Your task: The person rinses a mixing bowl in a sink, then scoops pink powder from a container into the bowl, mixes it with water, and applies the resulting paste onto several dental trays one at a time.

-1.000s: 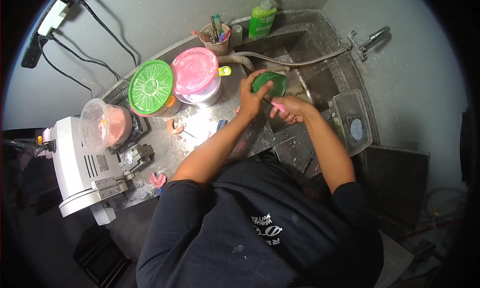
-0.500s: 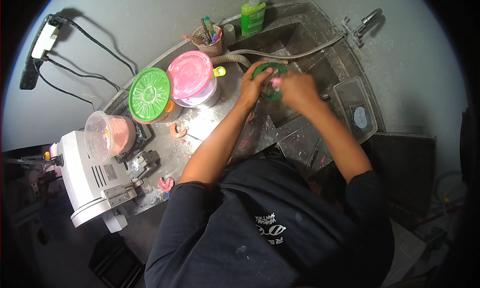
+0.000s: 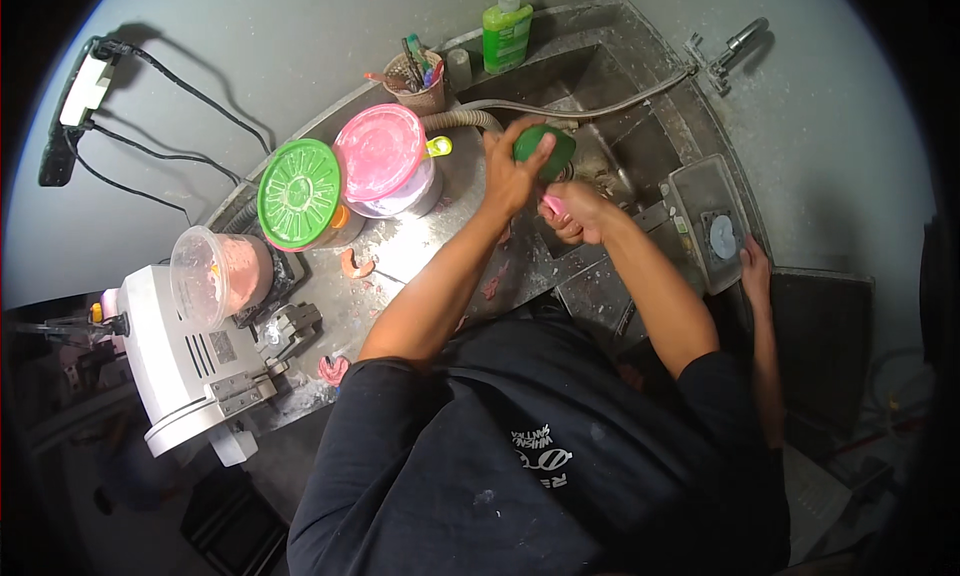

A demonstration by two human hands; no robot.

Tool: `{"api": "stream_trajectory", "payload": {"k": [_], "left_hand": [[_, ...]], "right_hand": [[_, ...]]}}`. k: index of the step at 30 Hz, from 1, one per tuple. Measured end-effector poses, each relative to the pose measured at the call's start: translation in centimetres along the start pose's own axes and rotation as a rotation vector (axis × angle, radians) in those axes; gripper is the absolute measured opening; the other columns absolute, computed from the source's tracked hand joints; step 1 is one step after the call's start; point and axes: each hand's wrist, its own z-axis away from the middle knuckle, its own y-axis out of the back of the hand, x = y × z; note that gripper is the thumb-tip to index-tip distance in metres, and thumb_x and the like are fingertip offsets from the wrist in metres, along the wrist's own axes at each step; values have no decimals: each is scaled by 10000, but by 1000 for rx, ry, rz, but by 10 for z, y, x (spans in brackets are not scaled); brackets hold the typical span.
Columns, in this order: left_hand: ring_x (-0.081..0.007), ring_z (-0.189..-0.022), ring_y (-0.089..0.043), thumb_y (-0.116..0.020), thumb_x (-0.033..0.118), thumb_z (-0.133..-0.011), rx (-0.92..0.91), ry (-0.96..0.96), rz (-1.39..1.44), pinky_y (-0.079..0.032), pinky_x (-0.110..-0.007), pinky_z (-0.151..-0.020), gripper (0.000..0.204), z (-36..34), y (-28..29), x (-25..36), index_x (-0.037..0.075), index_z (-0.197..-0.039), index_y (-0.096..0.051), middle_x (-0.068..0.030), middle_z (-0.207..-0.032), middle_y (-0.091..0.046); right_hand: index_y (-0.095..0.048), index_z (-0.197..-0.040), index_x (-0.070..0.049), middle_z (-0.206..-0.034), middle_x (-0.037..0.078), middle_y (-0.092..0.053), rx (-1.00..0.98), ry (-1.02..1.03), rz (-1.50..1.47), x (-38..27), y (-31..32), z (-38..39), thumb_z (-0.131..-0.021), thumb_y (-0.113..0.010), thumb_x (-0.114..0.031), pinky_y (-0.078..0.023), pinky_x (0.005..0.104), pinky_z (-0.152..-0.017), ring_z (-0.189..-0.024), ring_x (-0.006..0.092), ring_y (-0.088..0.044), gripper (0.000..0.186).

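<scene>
In the head view, the right hand, clenched round one pink handle, had dropped below one green bowl that the half-curled left hand gripped over the sink's left edge, suggesting unfinished work, while another person's hand had appeared beside one clear tray, and two lidded tubs stood on the surface.

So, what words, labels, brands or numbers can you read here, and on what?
Black shirt: white lettering beside an emblem; I won't copy its wording.
Green pump bottle: front print, too small to read.
White machine: grey label, too blurred to read.
</scene>
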Motion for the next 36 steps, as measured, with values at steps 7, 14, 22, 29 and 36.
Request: {"api": "stream_trajectory", "payload": {"k": [7, 14, 22, 29, 36], "left_hand": [[-262, -987, -481, -693, 523, -842, 18, 189, 346, -392, -342, -941, 477, 10, -1, -17, 180, -1173, -671, -121, -1008, -484], [-167, -992, -557, -629, 405, -940, -72, 275, 447, -436, -328, -909, 390, 15, -1, -21, 93, -1174, -651, -64, -1096, -611], [-171, -932, -603, -655, 414, -918, -20, 313, 642, -492, -300, -798, 442, 4, 8, -17, 56, -1177, -644, -72, -1053, -639], [-164, -956, -578, -682, 410, -899, 53, 326, 797, -465, -288, -815, 446, 3, 5, -14, 58, -1170, -651, -58, -1061, -627], [-180, -956, -587, -672, 359, -910, 90, 219, 597, -486, -311, -796, 422, -2, 5, -15, 33, -1176, -649, -96, -1040, -625]], "right_hand": [[-694, -925, 10, -981, 287, -666, 511, 243, 919, -16, -30, 23, -984, -415, -363, -508, 485, -858, -989, 418, -648, 470], [-713, -860, 7, -878, 263, -684, 542, 370, 1000, -37, -39, 39, -953, -450, -337, -526, 486, -825, -897, 412, -675, 443], [-738, -844, -130, -815, 136, -712, 637, 308, 1113, -34, -25, 26, -953, -452, -310, -544, 453, -719, -766, 338, -698, 355], [-743, -888, -149, -845, 167, -708, 605, 347, 1270, -39, -14, 26, -914, -489, -330, -535, 463, -709, -812, 337, -699, 313], [-699, -965, -6, -1018, 224, -688, 417, 299, 1074, -51, -20, 28, -984, -400, -399, -522, 491, -833, -967, 379, -671, 494]]}}
